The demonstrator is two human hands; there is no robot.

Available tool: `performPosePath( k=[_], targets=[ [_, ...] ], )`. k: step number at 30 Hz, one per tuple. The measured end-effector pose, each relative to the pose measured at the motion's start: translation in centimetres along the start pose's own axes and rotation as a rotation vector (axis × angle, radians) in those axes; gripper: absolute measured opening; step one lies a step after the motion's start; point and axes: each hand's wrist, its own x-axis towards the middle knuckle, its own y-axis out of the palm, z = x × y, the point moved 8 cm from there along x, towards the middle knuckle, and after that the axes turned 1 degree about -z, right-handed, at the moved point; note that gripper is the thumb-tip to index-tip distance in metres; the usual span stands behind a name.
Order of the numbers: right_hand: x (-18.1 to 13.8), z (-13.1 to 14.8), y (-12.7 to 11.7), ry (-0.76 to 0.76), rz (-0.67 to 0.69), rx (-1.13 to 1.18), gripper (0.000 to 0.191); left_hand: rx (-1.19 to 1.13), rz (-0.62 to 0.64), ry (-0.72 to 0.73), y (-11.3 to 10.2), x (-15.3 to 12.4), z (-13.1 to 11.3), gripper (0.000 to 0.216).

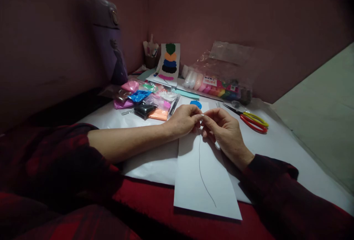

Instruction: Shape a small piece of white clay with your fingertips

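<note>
My left hand (184,121) and my right hand (221,125) meet fingertip to fingertip, both closed in a pinch. Whatever lies between the fingers is too small and too covered to make out. Beneath them is a long white paper strip (201,184) with a thin curved line drawn down it. A blue scalloped patch (195,104), apparently clay, sits on the strip's far end, just beyond my fingers. To the right of my right hand, scissors (253,122) with red and yellow handles lie with their blades pointing left.
Bagged coloured clay (146,101) is heaped at the left. Behind it stand a purple bottle (109,44) and a cup of tools (151,54). A card with coloured patches (170,66) leans at the back, beside a clear clay package (218,83). A wall bounds the far side.
</note>
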Motion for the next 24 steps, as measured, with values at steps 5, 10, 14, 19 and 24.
performPosePath(
  k=[5,10,14,19,24],
  targets=[
    [0.12,-0.08,-0.04,0.000,0.003,0.004,0.022,-0.004,0.011,-0.006,0.12,0.05,0.02,0.009],
    [0.07,0.01,0.00,-0.006,0.000,0.007,0.021,-0.006,0.014,-0.021,0.11,0.01,-0.06,0.008],
    [0.00,0.03,0.06,-0.004,0.002,0.016,0.020,0.005,0.008,-0.023,0.02,-0.02,-0.08,0.008],
    [0.03,0.14,0.15,-0.001,0.005,0.004,0.020,0.014,0.017,-0.013,0.09,0.02,0.11,0.010],
    [-0.06,0.18,0.06,0.005,-0.004,0.003,0.021,0.034,0.024,0.003,0.15,0.01,0.19,0.012]
  ],
)
